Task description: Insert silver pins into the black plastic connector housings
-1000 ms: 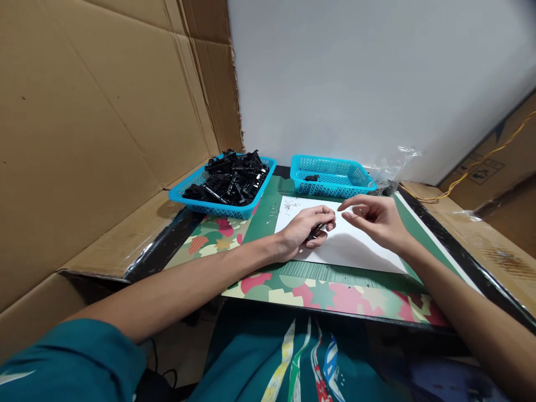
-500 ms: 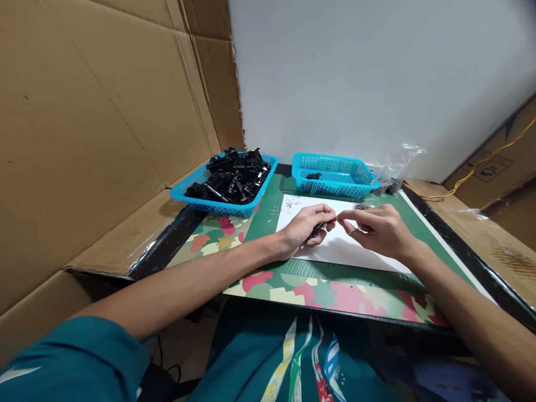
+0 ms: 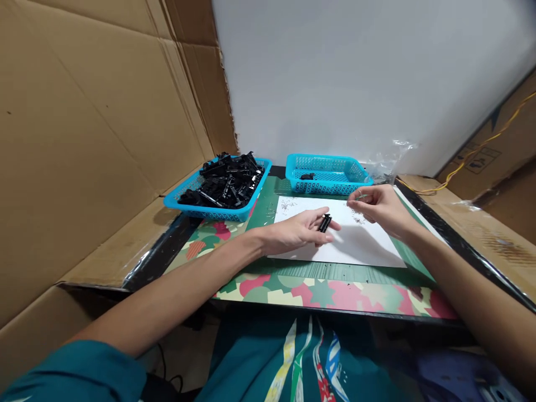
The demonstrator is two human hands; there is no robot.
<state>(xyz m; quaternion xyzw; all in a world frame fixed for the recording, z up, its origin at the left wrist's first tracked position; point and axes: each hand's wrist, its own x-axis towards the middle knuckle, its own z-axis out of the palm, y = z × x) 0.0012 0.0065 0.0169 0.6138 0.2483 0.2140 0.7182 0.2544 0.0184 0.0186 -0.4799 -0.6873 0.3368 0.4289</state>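
Observation:
A small black plastic part (image 3: pixel 325 223) rests in my left hand (image 3: pixel 298 230), held between the thumb and fingers, palm turned partly up. Farther right, my right hand (image 3: pixel 380 207) hovers over the white sheet (image 3: pixel 335 252) with thumb and forefinger pinched together. Something thin and shiny shows by its fingers, too small to name. Below those fingertips lies a scatter of tiny metal pieces (image 3: pixel 359 220). Another cluster of tiny pieces (image 3: pixel 286 205) is on the sheet's far left corner.
A blue basket (image 3: pixel 209 213) at the back left is heaped with black plastic parts (image 3: pixel 230 181). A second blue basket (image 3: pixel 335 186) holds a few black pieces (image 3: pixel 307 176). Clear plastic bag (image 3: pixel 387 162) beside it. Cardboard walls (image 3: pixel 104 111) stand left and right.
My hands have moved apart. The right hand went back and right to the tiny metal pieces. My left hand has turned and opened somewhat, showing the black part more fully.

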